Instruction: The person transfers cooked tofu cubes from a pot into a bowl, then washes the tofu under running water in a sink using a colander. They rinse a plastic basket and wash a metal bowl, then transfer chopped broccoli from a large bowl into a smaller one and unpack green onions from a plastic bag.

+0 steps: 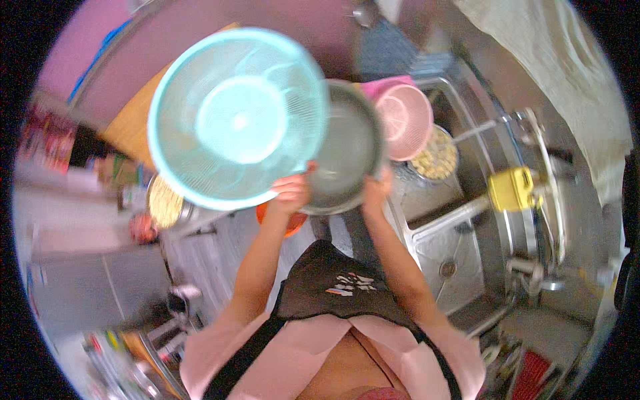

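Note:
My left hand (pixel 291 192) grips the near rim of a large light-blue plastic colander (pixel 240 182), which is raised at the left. Partly behind it is a round grey basin (pixel 347 145), tilted with its inside towards me. My right hand (pixel 376 190) holds the basin's near right rim. My left hand also lies by the basin's left edge; whether it grips that edge too, I cannot tell. Close by on the right, a pink plastic colander (pixel 405 120) partly covers a bowl of pale cut pieces (pixel 437 157) at the sink.
A two-basin steel sink (pixel 450 265) runs along the right, with a yellow container (pixel 511 189) and pipes behind it. At the left stands a bowl of pale yellow food (pixel 165 202). An orange container (pixel 295 225) shows low behind my left wrist. The view is blurred.

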Available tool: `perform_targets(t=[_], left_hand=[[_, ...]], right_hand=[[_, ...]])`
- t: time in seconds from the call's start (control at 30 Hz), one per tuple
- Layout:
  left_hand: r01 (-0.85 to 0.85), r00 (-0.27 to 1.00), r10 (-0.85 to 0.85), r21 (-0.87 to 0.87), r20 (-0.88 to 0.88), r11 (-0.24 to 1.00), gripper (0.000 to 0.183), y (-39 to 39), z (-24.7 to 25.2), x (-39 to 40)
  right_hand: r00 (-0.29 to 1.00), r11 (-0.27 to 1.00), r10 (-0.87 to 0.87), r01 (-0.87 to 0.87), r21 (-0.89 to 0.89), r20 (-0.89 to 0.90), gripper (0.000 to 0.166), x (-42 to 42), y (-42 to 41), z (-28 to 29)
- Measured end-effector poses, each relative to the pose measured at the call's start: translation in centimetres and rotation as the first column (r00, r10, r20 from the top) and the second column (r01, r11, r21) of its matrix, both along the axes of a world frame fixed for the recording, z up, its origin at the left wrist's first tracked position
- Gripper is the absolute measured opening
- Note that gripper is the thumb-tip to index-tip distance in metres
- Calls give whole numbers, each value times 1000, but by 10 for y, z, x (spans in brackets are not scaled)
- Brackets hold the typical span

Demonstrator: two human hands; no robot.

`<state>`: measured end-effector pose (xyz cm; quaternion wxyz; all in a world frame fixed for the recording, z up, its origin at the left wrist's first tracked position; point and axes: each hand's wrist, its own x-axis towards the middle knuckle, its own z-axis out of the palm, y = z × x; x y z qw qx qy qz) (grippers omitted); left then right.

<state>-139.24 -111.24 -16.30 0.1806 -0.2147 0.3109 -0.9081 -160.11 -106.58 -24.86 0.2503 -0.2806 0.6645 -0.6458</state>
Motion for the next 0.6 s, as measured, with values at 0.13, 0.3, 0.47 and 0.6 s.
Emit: perform_targets(t=[0.13, 0.3, 0.47, 0.6], left_hand=[[-226, 974, 224, 236, 38, 945, 40, -69, -39, 70], [-374, 924, 379, 346, 56, 860, 53, -158, -118, 162], [-436, 882, 350, 267, 314, 859, 47, -214, -211, 200], [-461, 814, 245, 328, 528, 824, 41, -205, -294, 212]], right_hand=[[995, 981, 97, -94, 172, -13, 40, 78, -82, -58], [957, 930, 127, -22, 368, -262, 38, 128, -124, -66], [995, 953, 70, -44, 298, -78, 44, 85, -81, -16], [976, 964, -89, 34, 264, 199, 44, 33, -46, 17]])
